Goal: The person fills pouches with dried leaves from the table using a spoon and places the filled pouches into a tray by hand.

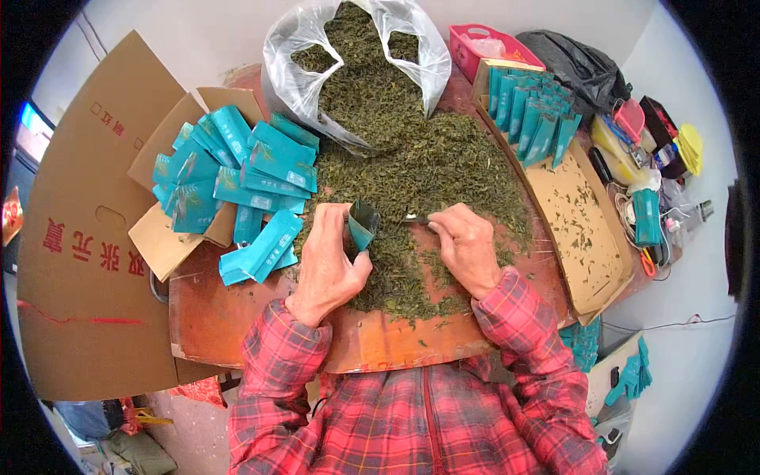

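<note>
My left hand (pixel 330 249) is closed around a teal packet (pixel 362 225), whose mouth gapes upward over the tea pile. In my right hand (pixel 465 247) the fingers pinch the dark handle of a small spoon (pixel 415 218); its bright tip points left toward the packet, with a gap between them. Beneath both hands spreads a heap of dried tea leaves (pixel 443 170), thinner near the front. More leaves spill from a clear plastic bag (pixel 289 95) at the back.
On the left, a cardboard box (pixel 162 241) is piled with teal packets (pixel 265 170). Upright packets (pixel 530 111) stand in a cardboard tray (pixel 582 245) at right. Beyond it are a pink basket (pixel 467 49) and a black bag (pixel 578 67). The table's front edge (pixel 380 360) lies near my body.
</note>
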Tool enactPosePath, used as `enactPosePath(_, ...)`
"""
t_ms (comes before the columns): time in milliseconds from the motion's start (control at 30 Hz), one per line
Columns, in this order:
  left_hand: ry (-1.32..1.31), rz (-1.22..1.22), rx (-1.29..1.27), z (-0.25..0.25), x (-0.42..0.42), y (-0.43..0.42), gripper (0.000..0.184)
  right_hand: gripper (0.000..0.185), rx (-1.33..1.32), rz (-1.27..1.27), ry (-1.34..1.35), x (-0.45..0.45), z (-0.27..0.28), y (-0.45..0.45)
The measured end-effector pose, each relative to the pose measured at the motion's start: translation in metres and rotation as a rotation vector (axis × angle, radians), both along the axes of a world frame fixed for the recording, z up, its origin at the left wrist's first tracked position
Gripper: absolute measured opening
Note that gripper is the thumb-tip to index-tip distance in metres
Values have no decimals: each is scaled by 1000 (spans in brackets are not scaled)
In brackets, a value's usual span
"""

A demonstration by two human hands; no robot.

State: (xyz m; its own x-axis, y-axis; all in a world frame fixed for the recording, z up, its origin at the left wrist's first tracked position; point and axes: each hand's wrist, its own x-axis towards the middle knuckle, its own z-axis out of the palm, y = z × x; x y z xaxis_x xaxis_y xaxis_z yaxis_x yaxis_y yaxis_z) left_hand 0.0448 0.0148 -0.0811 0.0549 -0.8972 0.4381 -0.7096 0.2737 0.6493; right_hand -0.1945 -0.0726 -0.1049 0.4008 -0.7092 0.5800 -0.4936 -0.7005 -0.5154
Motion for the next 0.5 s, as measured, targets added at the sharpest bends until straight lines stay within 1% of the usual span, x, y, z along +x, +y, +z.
enactPosePath(133,4,-8,19,-2,0,0,57,12,-15,1,-42,-3,12,2)
enactPosePath(233,77,-4,10,-8,-2,-2,54,13,-25,-2,-54,-11,24,3)
enactPosePath(500,1,-28,-13,-9,-2,-4,57,16,-44,-11,-54,-28,84,18)
